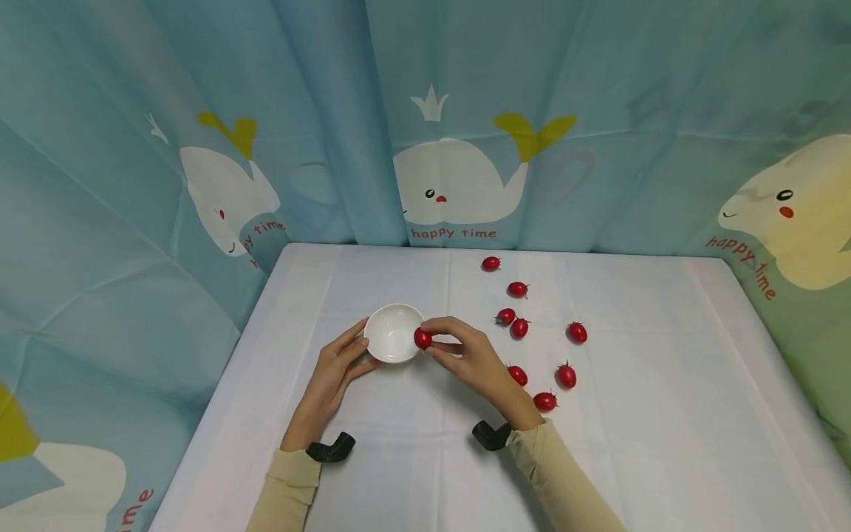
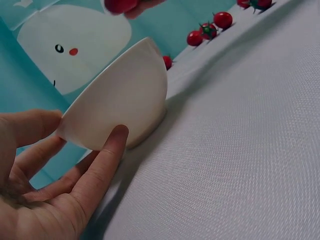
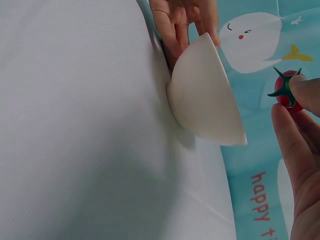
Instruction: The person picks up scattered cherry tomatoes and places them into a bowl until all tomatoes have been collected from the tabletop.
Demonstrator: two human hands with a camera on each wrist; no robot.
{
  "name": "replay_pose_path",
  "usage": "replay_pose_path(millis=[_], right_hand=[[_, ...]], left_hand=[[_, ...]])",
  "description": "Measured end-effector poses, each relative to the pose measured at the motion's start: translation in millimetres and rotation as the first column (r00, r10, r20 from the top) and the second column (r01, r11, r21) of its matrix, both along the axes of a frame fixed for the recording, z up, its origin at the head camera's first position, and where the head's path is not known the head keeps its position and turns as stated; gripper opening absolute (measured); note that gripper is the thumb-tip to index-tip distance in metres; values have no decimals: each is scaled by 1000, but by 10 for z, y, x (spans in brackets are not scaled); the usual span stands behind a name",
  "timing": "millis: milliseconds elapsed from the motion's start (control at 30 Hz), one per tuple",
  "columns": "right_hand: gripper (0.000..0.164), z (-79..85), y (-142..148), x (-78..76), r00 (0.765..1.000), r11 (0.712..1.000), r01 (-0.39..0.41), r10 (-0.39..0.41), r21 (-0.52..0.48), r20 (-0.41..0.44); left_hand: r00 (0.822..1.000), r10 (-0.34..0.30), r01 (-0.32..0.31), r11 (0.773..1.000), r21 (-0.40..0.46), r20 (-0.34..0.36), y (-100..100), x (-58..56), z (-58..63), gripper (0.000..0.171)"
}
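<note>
A small white bowl (image 1: 390, 336) stands on the table, its bare white inside showing in the head view. My left hand (image 1: 335, 369) holds it from the left, thumb and fingers spread against its side and rim (image 2: 70, 180). At the opposite side, my right hand (image 1: 468, 356) pinches a red cherry tomato (image 1: 422, 338) between thumb and fingertips. That tomato overlaps the bowl's right rim in the head view; the right wrist view shows it above the rim, with its green stem star (image 3: 285, 89) toward the camera.
Several more cherry tomatoes (image 1: 577, 332) lie scattered right of the bowl, some close beside my right forearm. A white cloth covers the table (image 1: 665, 414). Behind its far edge hangs a blue curtain (image 1: 598, 192) with whale prints. A black wrist mount (image 1: 331, 448) sticks out from the left wrist.
</note>
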State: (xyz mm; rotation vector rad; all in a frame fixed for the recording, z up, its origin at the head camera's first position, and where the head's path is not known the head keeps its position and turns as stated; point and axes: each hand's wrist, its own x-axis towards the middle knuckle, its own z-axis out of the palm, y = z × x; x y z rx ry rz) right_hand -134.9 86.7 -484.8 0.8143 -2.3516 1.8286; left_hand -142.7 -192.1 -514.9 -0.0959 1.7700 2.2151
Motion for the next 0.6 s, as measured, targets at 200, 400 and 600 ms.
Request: replay_pose_path(millis=[200, 400, 600], right_hand=[[43, -17, -128, -135, 999, 999, 2, -3, 33, 47], [39, -51, -295, -304, 998, 998, -47, 45, 38, 52], [35, -110, -427, -404, 993, 990, -113, 110, 90, 39]], left_hand=[[1000, -11, 11, 1000, 15, -1, -4, -6, -8, 57], [1000, -1, 1, 1000, 28, -10, -9, -13, -8, 56], [1000, -14, 15, 998, 57, -13, -1, -8, -9, 56]])
